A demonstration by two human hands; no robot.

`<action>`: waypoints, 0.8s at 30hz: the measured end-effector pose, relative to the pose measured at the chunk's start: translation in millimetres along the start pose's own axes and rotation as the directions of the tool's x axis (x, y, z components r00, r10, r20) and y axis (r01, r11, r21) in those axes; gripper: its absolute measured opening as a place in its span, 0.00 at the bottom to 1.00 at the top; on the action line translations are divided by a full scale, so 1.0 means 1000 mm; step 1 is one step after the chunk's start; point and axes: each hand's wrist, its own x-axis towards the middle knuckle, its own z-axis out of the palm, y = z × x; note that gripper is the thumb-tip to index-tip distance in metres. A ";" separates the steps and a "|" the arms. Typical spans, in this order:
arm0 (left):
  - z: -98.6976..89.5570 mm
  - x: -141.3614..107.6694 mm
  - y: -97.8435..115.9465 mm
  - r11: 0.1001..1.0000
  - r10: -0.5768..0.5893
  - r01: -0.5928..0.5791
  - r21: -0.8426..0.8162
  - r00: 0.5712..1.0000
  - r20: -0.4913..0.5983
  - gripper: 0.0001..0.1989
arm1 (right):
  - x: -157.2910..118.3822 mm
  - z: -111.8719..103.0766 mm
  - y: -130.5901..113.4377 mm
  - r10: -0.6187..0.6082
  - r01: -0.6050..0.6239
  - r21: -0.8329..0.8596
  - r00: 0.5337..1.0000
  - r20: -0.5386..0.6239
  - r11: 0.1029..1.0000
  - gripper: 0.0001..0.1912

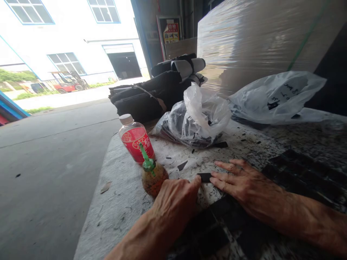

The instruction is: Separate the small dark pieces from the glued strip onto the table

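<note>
A small black rectangular piece (205, 177) lies flat on the pale, stained work surface between my hands. My left hand (176, 196) is closed, its fingers curled, with the fingertips pressed at the piece's left end. On the right end rest the fingertips of my right hand (241, 182), which is open with its fingers stretched out. Dark flat pieces (214, 231) spread under and in front of my wrists. Just beyond my left hand sits a rounded, tan, dark-stained object with a green stem (153, 177). A pointed dark scrap (182, 165) lies behind the hands.
A red-labelled bottle (137, 139) with a white cap stands at the left. Farther back are a clear plastic bag (193, 121), another bag with writing (279, 97), and black rolled sheets (151, 90). Joined black pieces (303, 173) lie right. A wrapped stack (257, 43) rises behind.
</note>
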 end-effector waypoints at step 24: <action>0.017 -0.279 0.008 0.411 -0.878 0.482 -0.773 0.438 -0.194 0.20 | 0.012 -0.021 0.004 0.039 -0.034 0.152 0.999 -0.028 0.988 0.14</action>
